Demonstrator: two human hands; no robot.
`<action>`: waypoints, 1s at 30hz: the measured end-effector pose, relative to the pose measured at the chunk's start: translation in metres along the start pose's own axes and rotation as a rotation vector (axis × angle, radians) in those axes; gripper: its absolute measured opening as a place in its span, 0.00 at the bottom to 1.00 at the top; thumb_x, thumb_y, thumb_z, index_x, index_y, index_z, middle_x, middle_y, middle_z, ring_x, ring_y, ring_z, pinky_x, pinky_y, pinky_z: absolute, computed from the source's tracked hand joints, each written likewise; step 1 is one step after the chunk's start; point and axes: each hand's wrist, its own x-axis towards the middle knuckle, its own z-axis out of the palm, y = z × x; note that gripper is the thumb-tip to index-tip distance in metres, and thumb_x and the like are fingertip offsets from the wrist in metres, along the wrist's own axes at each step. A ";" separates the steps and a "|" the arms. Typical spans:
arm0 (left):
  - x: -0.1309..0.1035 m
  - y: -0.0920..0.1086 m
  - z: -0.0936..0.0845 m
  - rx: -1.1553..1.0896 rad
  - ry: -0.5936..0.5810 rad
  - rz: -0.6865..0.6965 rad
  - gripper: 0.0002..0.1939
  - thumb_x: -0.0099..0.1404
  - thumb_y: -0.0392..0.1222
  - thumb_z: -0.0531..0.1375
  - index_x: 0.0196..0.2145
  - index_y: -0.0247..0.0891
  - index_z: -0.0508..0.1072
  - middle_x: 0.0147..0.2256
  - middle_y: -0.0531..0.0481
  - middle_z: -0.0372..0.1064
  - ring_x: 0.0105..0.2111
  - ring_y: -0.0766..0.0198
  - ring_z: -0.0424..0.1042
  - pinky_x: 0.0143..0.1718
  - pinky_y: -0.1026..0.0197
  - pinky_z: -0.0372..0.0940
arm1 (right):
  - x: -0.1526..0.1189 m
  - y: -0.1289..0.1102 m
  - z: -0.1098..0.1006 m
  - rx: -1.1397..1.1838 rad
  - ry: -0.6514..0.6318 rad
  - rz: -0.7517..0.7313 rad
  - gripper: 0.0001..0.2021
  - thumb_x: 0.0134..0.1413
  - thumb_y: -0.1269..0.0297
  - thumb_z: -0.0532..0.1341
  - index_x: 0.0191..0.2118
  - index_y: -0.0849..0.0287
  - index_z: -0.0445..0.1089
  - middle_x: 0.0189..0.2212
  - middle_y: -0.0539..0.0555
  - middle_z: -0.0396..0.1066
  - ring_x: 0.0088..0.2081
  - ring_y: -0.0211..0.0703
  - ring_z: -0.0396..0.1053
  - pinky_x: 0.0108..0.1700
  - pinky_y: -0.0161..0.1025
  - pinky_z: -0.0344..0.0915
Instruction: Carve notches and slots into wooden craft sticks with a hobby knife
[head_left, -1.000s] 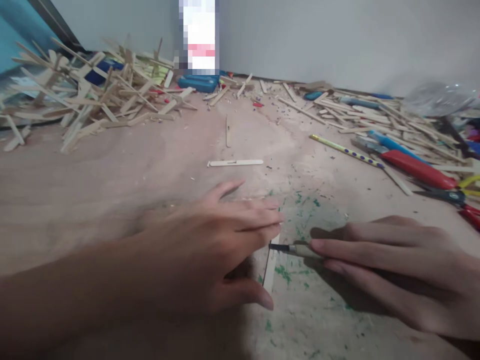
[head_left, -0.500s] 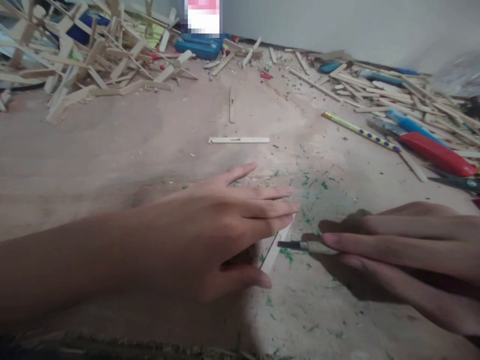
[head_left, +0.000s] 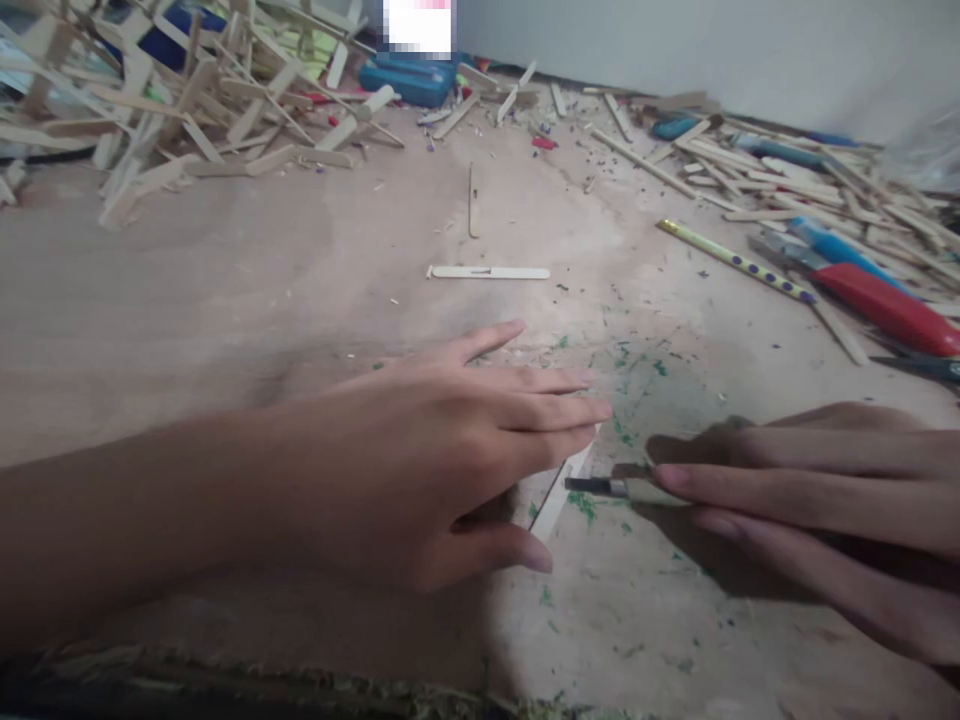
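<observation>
A pale wooden craft stick [head_left: 553, 505] lies slantwise on the worktop. My left hand [head_left: 465, 440] is stretched out over it, fingertips at its far end and thumb at its near end, pressing it flat. Between the finger and thumb, a shallow cut mark shows in the stick. From the right, my right hand [head_left: 795, 490] grips a small carving chisel [head_left: 604, 487] by its light handle. The chisel's flat dark blade points left, its tip at the stick's right edge by the mark. Part of the handle is hidden by my fingers.
Beyond my left hand lie a slotted craft stick [head_left: 491, 273] and another stick [head_left: 472, 200]. To the right are a patterned pencil [head_left: 735, 262], a red cutter [head_left: 885, 308] and a stick pile [head_left: 810, 185]. Jumbled stick constructions [head_left: 217, 100] stand back left. Green flecks mark the worktop [head_left: 337, 250].
The camera view has shifted slightly, moving everything a little to the right. Both hands, the chisel and the craft stick keep nearly the same places relative to each other.
</observation>
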 end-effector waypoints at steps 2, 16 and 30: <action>0.001 0.000 0.000 0.004 0.008 0.003 0.31 0.95 0.52 0.67 0.83 0.29 0.75 0.83 0.37 0.77 0.89 0.46 0.70 0.98 0.29 0.46 | 0.000 0.001 0.001 -0.018 0.002 -0.005 0.24 0.95 0.73 0.53 0.77 0.49 0.81 0.44 0.55 0.92 0.35 0.42 0.86 0.30 0.43 0.71; -0.003 -0.002 0.000 -0.025 -0.032 -0.002 0.32 0.96 0.52 0.67 0.84 0.29 0.74 0.85 0.36 0.73 0.91 0.45 0.65 0.99 0.28 0.42 | -0.003 0.005 0.009 -0.097 0.038 -0.038 0.27 0.95 0.70 0.56 0.84 0.47 0.79 0.43 0.56 0.92 0.36 0.46 0.88 0.30 0.44 0.74; -0.006 -0.011 0.010 0.058 0.055 0.047 0.31 0.99 0.60 0.59 0.83 0.34 0.75 0.85 0.41 0.76 0.90 0.51 0.67 0.99 0.43 0.37 | -0.025 -0.006 0.005 -0.189 0.043 0.094 0.23 0.85 0.42 0.74 0.72 0.47 0.90 0.45 0.60 0.90 0.42 0.50 0.87 0.39 0.44 0.84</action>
